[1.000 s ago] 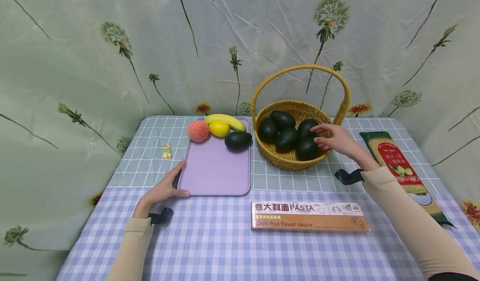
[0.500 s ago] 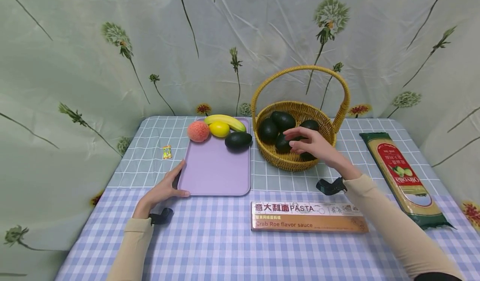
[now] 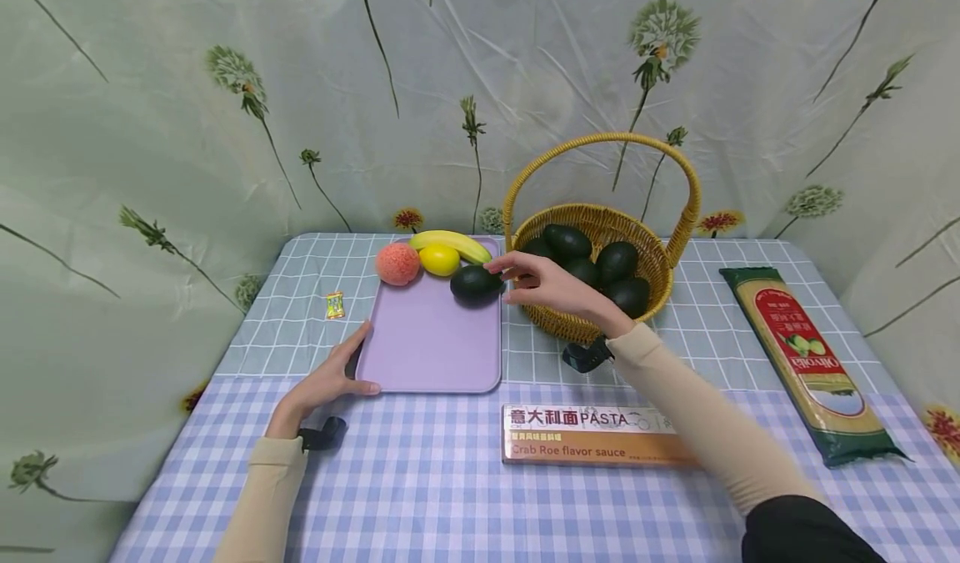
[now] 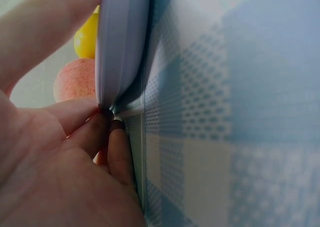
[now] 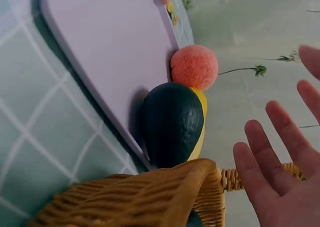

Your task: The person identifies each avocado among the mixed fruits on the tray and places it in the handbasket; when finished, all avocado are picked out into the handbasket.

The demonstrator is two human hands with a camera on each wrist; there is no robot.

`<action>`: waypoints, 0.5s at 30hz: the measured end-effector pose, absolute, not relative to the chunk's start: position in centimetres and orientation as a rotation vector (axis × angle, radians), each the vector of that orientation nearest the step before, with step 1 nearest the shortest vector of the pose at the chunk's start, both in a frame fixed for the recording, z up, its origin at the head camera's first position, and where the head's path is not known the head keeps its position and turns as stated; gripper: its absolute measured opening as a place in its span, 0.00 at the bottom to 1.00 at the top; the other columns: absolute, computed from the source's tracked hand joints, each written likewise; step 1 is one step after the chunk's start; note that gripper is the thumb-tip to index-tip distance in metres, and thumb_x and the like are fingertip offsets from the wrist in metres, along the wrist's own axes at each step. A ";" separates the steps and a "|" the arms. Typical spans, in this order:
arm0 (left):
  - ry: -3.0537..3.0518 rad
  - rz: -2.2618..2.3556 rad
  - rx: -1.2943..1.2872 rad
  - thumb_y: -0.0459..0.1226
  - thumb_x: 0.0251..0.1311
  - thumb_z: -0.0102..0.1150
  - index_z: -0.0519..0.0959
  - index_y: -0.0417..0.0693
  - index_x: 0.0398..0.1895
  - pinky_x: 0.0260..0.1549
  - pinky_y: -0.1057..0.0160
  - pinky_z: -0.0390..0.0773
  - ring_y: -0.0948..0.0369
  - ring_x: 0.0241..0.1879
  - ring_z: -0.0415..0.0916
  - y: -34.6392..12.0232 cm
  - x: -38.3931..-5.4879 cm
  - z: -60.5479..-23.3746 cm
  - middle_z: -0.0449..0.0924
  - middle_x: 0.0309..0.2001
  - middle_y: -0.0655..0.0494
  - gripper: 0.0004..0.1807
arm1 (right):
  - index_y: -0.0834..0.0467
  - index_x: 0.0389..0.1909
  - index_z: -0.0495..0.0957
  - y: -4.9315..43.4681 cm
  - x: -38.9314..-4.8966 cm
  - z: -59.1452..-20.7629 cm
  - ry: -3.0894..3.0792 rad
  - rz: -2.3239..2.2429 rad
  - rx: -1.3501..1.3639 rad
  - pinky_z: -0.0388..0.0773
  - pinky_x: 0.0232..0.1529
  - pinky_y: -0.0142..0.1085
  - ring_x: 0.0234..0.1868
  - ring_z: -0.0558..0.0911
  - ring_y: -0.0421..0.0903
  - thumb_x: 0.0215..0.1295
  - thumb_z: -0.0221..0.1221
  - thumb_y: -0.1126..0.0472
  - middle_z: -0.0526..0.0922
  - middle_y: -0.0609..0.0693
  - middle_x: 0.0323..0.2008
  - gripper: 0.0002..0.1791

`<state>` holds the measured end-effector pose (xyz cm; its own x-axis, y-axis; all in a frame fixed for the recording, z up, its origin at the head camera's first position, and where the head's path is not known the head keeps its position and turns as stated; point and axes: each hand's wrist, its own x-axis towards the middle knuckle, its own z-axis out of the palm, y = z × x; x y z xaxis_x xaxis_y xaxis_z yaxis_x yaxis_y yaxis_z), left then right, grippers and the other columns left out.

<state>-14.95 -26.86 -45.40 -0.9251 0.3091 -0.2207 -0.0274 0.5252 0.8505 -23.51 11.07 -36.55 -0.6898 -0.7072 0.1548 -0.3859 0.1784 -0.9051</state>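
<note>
My left hand [image 3: 324,386] holds the near left corner of a lilac tray [image 3: 427,346], fingers along its left side and thumb at its front edge. The left wrist view shows thumb and fingertips against the tray rim [image 4: 122,52]. My right hand [image 3: 551,286] hovers with nothing in it, its fingertips by the dark avocado [image 3: 472,286] on the tray. Contact with it cannot be made out in the head view; in the right wrist view the straight fingers [image 5: 265,157] stand apart from it. A pink peach [image 3: 397,263], a lemon [image 3: 439,259] and a banana [image 3: 453,243] lie along the tray's far end.
Right of the tray stands a wicker basket [image 3: 660,254] with a tall handle and several avocados. A pasta box [image 3: 592,436] lies in front, partly behind the right sleeve. A long green-and-gold package [image 3: 813,363] lies far right. A small yellow packet [image 3: 334,304] sits left of the tray.
My right hand has moved left from over the basket to the tray's right edge, uncovering avocados on the basket's right side. My left hand, the tray and its fruit have stayed in place.
</note>
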 end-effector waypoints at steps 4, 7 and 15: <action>2.427 1.358 0.232 0.33 0.47 0.71 0.38 0.38 0.75 0.63 0.33 0.35 0.38 0.71 0.29 -26.9 -15.0 -45.5 0.34 0.74 0.36 0.60 | 0.67 0.63 0.67 9.5 -25.0 -36.5 2.143 -1.413 -1.050 0.62 0.61 0.56 0.62 0.66 0.61 0.62 0.61 0.68 0.68 0.64 0.62 0.28; 2.430 1.354 0.230 0.32 0.47 0.71 0.38 0.38 0.75 0.63 0.34 0.36 0.38 0.71 0.29 -26.8 -15.0 -45.5 0.34 0.74 0.36 0.60 | 0.65 0.65 0.66 8.6 -25.9 -36.3 2.128 -1.328 -1.027 0.59 0.64 0.54 0.65 0.63 0.59 0.62 0.61 0.67 0.66 0.62 0.65 0.30; 2.436 1.345 0.226 0.34 0.47 0.72 0.38 0.40 0.76 0.63 0.34 0.36 0.38 0.71 0.29 -26.9 -14.9 -45.5 0.34 0.74 0.36 0.60 | 0.61 0.67 0.65 6.4 -27.6 -36.3 2.136 -1.147 -0.950 0.52 0.68 0.51 0.69 0.56 0.55 0.60 0.59 0.68 0.61 0.56 0.69 0.32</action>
